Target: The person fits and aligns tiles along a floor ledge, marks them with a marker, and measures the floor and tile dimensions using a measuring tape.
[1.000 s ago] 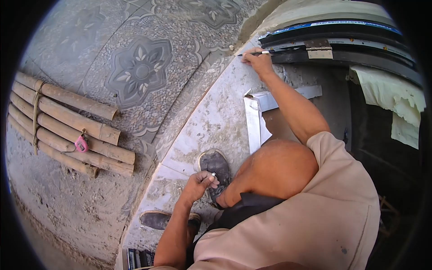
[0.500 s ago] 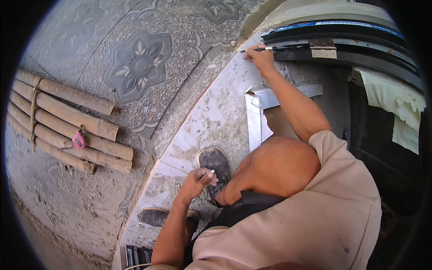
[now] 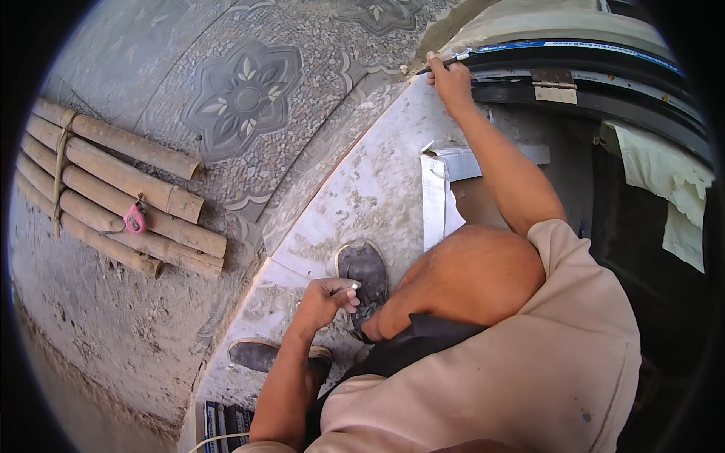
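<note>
Black and white, the pen (image 3: 458,59) sits pinched in the right hand (image 3: 451,84), at the far end of the pale ledge (image 3: 370,175). Well apart and nearer, the left hand (image 3: 322,303) pinches a small white piece (image 3: 354,287) above a dark shoe (image 3: 361,266). Left, a pink tape measure (image 3: 136,220) rests on bamboo poles (image 3: 136,148).

We see a pen (image 3: 456,59) of smooth plastic and a tape measure (image 3: 136,220) with a glossy plastic case. To us, the poles (image 3: 113,195) look like matt bamboo, the hinge (image 3: 555,92) like metal, the shirt (image 3: 491,377) like matt cloth. The patterned tiles (image 3: 291,113) are pebbly and rough.
</note>
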